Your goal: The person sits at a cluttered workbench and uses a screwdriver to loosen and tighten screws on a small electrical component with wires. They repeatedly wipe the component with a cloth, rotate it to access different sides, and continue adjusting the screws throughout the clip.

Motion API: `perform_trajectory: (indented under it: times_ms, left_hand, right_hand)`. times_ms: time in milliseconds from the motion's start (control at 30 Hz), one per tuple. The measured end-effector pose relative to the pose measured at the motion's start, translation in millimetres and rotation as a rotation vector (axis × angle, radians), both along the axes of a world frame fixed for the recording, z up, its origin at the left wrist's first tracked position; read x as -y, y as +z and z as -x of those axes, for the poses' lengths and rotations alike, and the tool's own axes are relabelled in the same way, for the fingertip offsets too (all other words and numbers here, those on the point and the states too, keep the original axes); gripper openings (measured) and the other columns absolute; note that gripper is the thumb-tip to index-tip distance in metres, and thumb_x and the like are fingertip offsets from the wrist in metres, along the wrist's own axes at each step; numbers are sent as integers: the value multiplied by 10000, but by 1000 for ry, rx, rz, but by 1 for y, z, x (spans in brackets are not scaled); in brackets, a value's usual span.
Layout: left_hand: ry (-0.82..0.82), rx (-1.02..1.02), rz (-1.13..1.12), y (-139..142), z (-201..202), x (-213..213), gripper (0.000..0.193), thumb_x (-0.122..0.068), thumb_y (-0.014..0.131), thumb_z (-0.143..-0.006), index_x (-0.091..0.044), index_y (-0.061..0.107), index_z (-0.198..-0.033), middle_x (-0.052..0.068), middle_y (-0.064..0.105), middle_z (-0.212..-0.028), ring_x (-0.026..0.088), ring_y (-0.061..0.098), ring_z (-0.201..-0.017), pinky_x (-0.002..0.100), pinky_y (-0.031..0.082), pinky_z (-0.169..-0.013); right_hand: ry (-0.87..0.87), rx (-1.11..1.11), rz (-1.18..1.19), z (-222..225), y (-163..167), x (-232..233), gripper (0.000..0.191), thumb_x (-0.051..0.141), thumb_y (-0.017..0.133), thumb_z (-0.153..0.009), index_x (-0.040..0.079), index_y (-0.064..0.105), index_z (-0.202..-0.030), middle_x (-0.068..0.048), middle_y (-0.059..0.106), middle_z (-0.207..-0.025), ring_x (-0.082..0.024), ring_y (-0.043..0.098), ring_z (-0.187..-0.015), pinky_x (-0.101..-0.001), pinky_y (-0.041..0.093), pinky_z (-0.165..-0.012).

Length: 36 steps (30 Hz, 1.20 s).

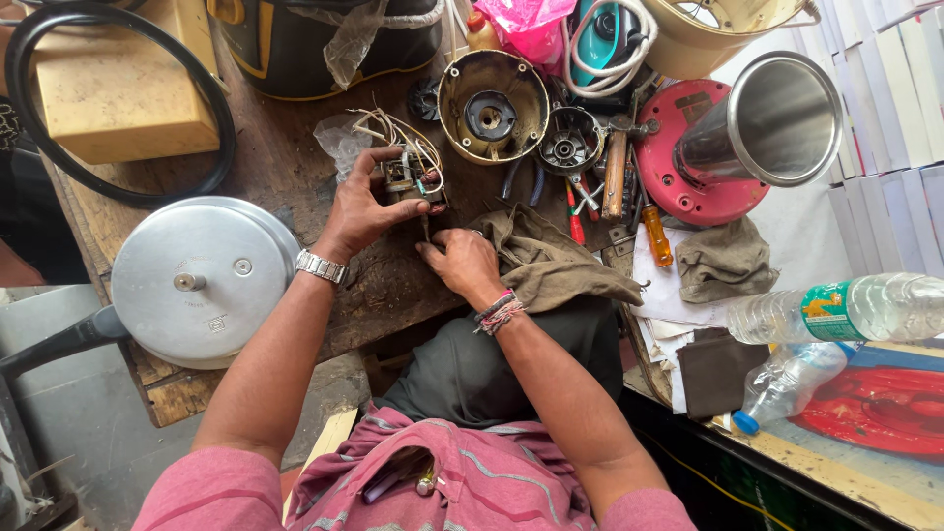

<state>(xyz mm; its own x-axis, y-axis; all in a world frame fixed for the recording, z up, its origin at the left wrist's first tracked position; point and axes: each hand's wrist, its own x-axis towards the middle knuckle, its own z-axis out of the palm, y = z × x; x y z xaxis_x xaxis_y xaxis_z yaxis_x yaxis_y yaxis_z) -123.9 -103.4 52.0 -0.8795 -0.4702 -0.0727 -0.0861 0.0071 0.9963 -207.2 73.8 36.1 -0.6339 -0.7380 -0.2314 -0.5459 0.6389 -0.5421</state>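
Head view is looking straight down at a pretty cluttered wooden desk (285, 177), so here's the count. Two hands are working: the left hand (362, 205) and the right hand (460, 258), one wearing a metal watch, the other some thread bands. Two clear plastic bottles (846, 310) are lying well to the right of the small switch module (413, 179), one above the other. Two brownish rags are sitting to the right of it too, one rag (551, 261) just beside the right hand. One silver pressure cooker lid (202, 280) is resting to the left of the module and lower down, one round brass-coloured base (493, 106) is sitting just up and right of it, and one shiny steel jar (767, 123) is lying on a red base farther right. One black rubber ring (118, 108) is looping up at the left.

The module itself is a little dark blocky part with a tangle of white, red and thin wires sprouting off its top, sitting near the middle of the desk. The left grip is pinching it from the left side, fingers wrapping round it. The right grip is pressed together just below it, and I can't tell what it's nipping, if anything.
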Motion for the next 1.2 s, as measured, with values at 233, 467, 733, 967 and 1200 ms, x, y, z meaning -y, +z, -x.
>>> perform_trajectory:
  times_ms: [233,467,733,967,1200]
  left_hand:
    - [-16,-19,17,2,-2,0,807,-198,926,-755,-116,471,-1416,99,743,-1177,168,705,-1110,332,588,-947]
    - [-1,-26,-14,2,-1,2,811,-258,908,-784,-124,463,-1448,96,744,-1176,173,711,-1124,334,583,-956]
    - [19,47,84,10,1,2,811,-293,910,-781,-135,479,-1450,102,757,-1172,181,721,-1107,333,587,-936]
    - [1,17,22,6,1,2,821,-254,909,-781,-138,470,-1465,97,745,-1179,173,706,-1107,323,582,-929]
    - [30,67,2,8,5,-3,819,-243,902,-771,-147,464,-1456,94,742,-1170,171,716,-1092,314,589,-928]
  right_hand:
    - [76,-458,55,-15,-5,2,329,407,697,-851,101,770,-754,-102,740,-771,-326,706,-799,-504,502,-745]
    - [0,87,-76,-1,9,-1,456,511,621,-937,85,758,-852,-198,712,-775,-401,683,-815,-521,502,-731]
    - [3,216,48,6,5,-4,433,490,645,-899,79,773,-852,-177,715,-774,-374,695,-755,-483,519,-685]
    - [-49,-31,23,-8,-2,-3,415,491,675,-883,99,790,-810,-171,712,-724,-359,696,-724,-477,530,-688]
    - [-102,4,-44,-7,12,-6,417,516,632,-924,131,787,-881,-160,723,-738,-359,719,-745,-493,535,-683]
